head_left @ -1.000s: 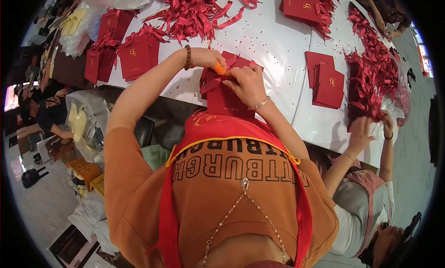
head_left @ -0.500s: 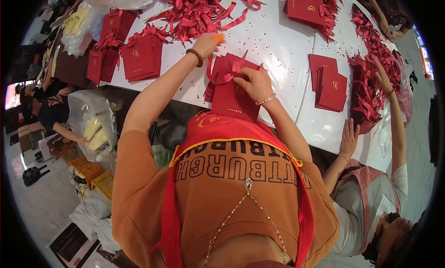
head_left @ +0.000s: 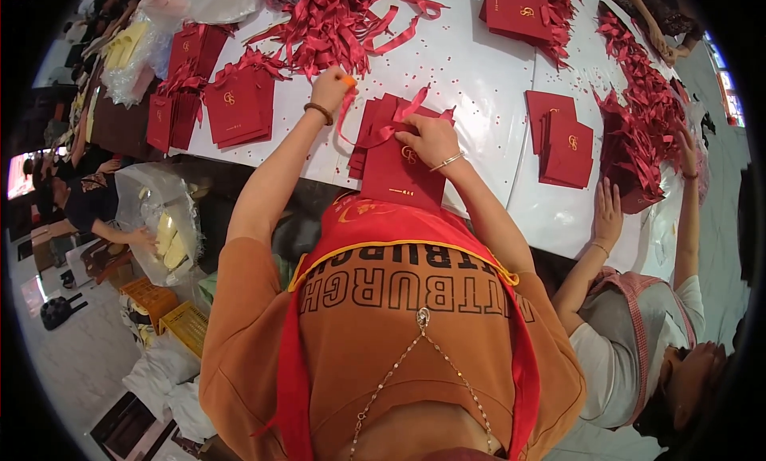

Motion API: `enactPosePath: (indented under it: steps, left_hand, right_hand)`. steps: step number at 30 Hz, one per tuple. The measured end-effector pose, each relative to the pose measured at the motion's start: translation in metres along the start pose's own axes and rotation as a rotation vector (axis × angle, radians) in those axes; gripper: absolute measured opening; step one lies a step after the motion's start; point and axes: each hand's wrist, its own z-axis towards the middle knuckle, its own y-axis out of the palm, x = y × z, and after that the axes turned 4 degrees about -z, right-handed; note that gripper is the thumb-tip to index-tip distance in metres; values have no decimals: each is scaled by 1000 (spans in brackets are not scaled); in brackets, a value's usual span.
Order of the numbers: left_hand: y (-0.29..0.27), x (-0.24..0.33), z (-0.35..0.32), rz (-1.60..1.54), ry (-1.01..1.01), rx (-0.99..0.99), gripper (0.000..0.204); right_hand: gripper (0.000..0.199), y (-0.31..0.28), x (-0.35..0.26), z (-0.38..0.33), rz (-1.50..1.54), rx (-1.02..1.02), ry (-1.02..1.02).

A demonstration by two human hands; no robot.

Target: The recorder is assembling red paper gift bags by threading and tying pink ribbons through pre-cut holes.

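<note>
Pulling the red ribbon (head_left: 351, 114) leftward, left hand (head_left: 331, 86) pinches it.

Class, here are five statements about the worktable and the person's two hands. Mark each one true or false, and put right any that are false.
1. The left hand pulls a red ribbon up from the pile of red bags. True.
2. The right hand rests on the top red bag of a stack. True.
3. The table is black. False: it is white, sprinkled with small red bits.
4. The heap of loose ribbons is blue. False: it is red.
5. A co-worker's hand lies flat on the table at the right. True.
</note>
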Motion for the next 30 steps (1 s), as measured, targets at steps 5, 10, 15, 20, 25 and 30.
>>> enactPosePath:
  steps: [5, 10, 15, 20, 25, 30]
  left_hand:
    - [9, 72, -35, -403, -91, -376, 16]
    - [30, 70, -49, 92, 47, -516, 21]
    - [18, 82, -51, -90, -79, -569, 19]
    - [30, 78, -62, -272, -59, -360, 19]
    - [40, 90, -85, -232, 29, -432, 8]
    - [60, 80, -99, -310, -101, -434, 11]
  right_hand:
    - [28, 4, 1, 5, -30, -23, -39]
    - [29, 1, 2, -3, -201, 69, -88]
    - [32, -23, 13, -30, -220, 256, -97]
    - [29, -9, 33, -35, 229, 138, 164]
    - [32, -8, 35, -37, 407, 60, 260]
    - [30, -12, 29, -36, 403, 23, 262]
